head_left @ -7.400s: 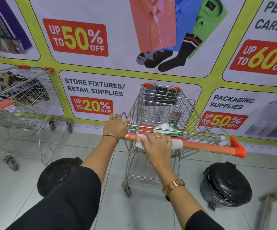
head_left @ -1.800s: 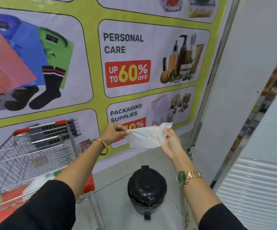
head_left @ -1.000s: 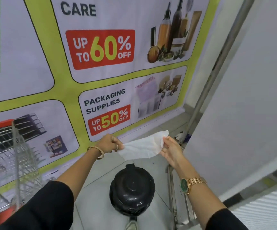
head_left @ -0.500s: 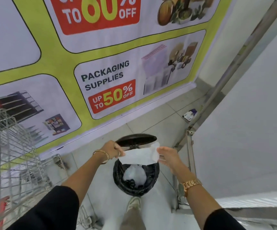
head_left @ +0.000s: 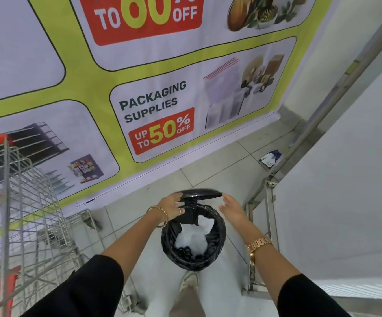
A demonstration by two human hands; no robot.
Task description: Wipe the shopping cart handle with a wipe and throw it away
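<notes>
Wipe (head_left: 205, 223) lies inside the black pedal bin (head_left: 219, 239), white, crumpled, upper part of the opening at about 1 o'clock, touching other white paper (head_left: 191, 242) heaped below it. Black liner bag lines the bin wall. Bin lid (head_left: 200, 193) is raised, standing at 12 o'clock over the opening. Left hand (head_left: 170, 208) is at 10 o'clock of the bin, fingers loosely spread, holding nothing, fingertips close to the lid edge; contact cannot be told. Ring and gold bangle (head_left: 159, 213) on that side. Right hand (head_left: 232, 209) is at 2 o'clock of the bin, palm open, fingers apart, empty, near the lid's right tip but apart from it. Gold watch (head_left: 257, 245) on the right wrist. Shoe (head_left: 189, 282) at 6 o'clock, just below the bin on the tile floor. Wire shopping cart (head_left: 20, 202) at 9 o'clock, well apart. Sale banner (head_left: 158, 115) on the wall at 12 o'clock. Small wrapper (head_left: 270, 157) on the floor at 2 o'clock, far.
</notes>
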